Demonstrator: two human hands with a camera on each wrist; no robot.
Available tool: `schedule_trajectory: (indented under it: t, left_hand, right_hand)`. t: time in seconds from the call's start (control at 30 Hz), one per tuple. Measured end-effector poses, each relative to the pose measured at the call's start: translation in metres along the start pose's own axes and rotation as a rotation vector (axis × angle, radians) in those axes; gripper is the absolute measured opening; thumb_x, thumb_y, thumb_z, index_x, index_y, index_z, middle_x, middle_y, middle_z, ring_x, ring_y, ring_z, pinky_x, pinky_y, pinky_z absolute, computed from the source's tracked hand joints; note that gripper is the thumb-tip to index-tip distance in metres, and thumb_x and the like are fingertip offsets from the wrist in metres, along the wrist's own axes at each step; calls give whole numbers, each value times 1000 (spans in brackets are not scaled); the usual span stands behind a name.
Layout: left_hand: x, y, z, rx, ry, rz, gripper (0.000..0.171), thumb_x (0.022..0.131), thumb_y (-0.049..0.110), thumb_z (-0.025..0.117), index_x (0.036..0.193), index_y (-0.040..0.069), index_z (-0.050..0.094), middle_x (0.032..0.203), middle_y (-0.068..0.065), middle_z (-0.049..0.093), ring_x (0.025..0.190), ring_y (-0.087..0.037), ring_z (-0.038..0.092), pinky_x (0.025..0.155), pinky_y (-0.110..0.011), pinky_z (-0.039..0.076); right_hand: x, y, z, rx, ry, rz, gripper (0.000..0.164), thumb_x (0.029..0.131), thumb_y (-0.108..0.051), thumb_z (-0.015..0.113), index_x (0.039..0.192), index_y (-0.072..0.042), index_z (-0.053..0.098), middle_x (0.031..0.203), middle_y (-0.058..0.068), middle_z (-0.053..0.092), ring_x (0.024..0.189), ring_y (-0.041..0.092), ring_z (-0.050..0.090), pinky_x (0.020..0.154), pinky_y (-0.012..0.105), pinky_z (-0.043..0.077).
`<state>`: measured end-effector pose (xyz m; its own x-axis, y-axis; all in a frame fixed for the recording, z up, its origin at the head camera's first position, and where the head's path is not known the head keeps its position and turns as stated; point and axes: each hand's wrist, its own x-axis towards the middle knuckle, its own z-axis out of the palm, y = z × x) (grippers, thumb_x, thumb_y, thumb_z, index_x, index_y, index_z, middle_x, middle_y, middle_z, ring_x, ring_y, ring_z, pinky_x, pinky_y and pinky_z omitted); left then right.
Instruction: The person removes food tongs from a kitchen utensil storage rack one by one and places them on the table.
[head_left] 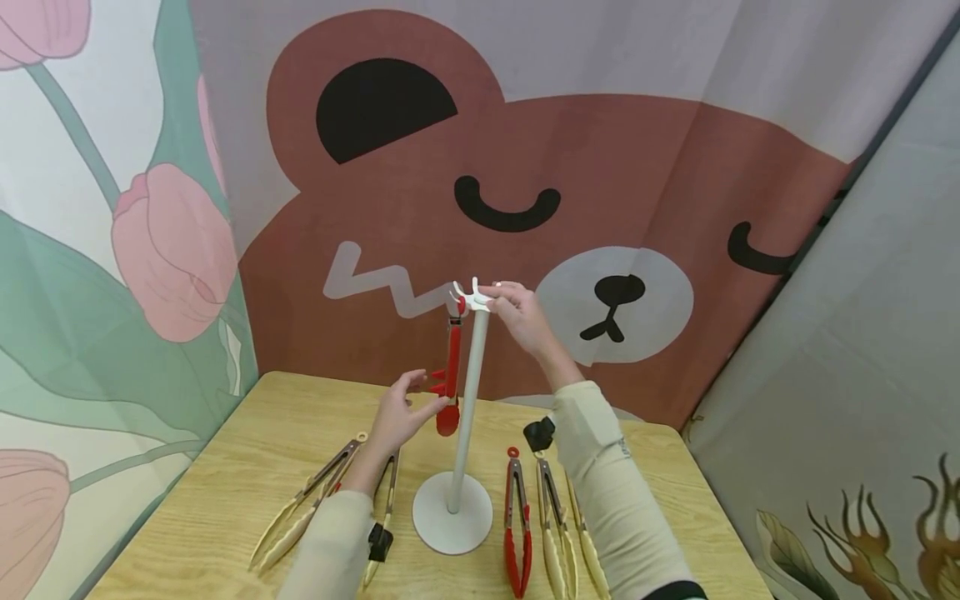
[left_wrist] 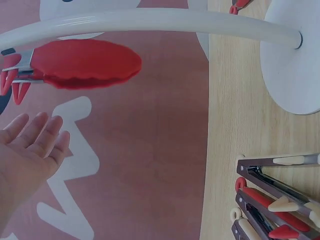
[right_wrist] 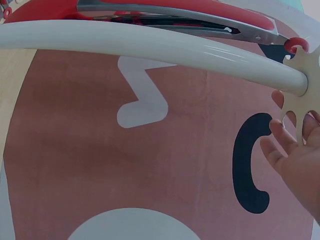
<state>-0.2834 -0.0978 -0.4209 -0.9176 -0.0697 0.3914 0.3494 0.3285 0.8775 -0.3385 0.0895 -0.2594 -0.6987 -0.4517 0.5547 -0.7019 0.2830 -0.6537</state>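
Note:
A white stand (head_left: 471,383) rises from a round base, with a pronged hook plate (head_left: 472,300) on top. Red-handled tongs (left_wrist: 87,62) with red scalloped heads hang by their red ring (right_wrist: 297,45) from one prong, heads downward along the pole. My right hand (head_left: 522,317) pinches the hook plate at its right side, fingers on both faces of it in the right wrist view. Beside the lower part of the hanging tongs is my left hand (head_left: 393,417), fingers spread and relaxed; the left wrist view shows its palm (left_wrist: 22,160) empty, apart from the tongs.
Left of the base lie several tongs, among them cream-tipped tongs (head_left: 281,533). Red tongs (head_left: 517,525) and cream tongs (head_left: 553,533) lie to the right on the wooden table (head_left: 217,500). Behind the table hangs a curtain (head_left: 637,183) with a bear print.

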Motion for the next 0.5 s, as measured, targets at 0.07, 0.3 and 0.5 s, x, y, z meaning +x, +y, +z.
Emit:
schedule_trajectory:
  t: [0.07, 0.3, 0.5]
  left_hand:
    - [2, 0, 1, -2, -4, 4, 63, 74, 30, 73, 123, 3, 47, 115, -12, 54, 105, -28, 48, 83, -47, 40]
    - [6, 2, 5, -18, -15, 27, 61, 73, 24, 74, 123, 3, 46, 108, -11, 56, 101, -27, 49, 81, -48, 41]
    - [9, 2, 8, -5, -40, 19, 62, 74, 24, 74, 125, 6, 45, 108, -8, 57, 100, -25, 49, 80, -41, 42]
  right_hand:
    - [0, -1, 0, -5, 7, 6, 39, 85, -16, 41, 110, 7, 60, 122, 23, 46, 118, 31, 34, 91, 48, 34]
    - [2, -5, 1, -32, 21, 31, 40, 83, -16, 40, 108, 8, 61, 123, 22, 47, 121, 34, 32, 91, 50, 34]
    - [2, -6, 1, -48, 23, 39, 40, 84, -15, 40, 109, 7, 61, 123, 22, 48, 121, 34, 33, 90, 48, 35]
